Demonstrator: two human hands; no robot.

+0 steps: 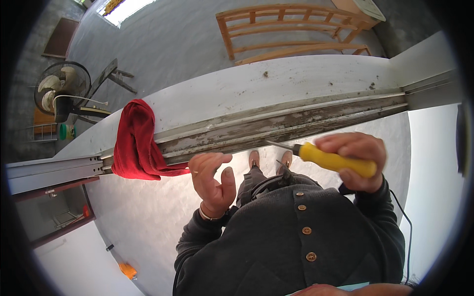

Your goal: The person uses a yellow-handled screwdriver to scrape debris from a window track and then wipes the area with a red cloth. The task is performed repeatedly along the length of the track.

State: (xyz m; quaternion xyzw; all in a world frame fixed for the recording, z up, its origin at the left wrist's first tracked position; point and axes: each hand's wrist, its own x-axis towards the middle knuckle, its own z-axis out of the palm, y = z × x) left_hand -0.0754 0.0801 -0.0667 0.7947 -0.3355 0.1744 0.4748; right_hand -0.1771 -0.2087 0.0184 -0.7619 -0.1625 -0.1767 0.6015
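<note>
My right hand (pixel 355 159) grips the yellow handle of a screwdriver (pixel 333 160). Its metal shaft points left, and the tip is at the near edge of a dirty sliding-window track (pixel 237 133); whether it touches cannot be told. Dark grime and worn patches line the track's grooves. With fingers loosely curled and nothing held, my left hand (pixel 213 181) is near the track's lower edge. Just left of that hand, a red cloth (pixel 137 144) lies draped over the track and the sill.
A white sill (pixel 274 79) with dirt specks runs beyond the track. Past it stand a wooden bench-like frame (pixel 289 27), a pedestal fan (pixel 61 88) and a green bucket (pixel 67 131). A grey window frame (pixel 55 170) borders the left. An orange item (pixel 127 271) lies on the floor at lower left.
</note>
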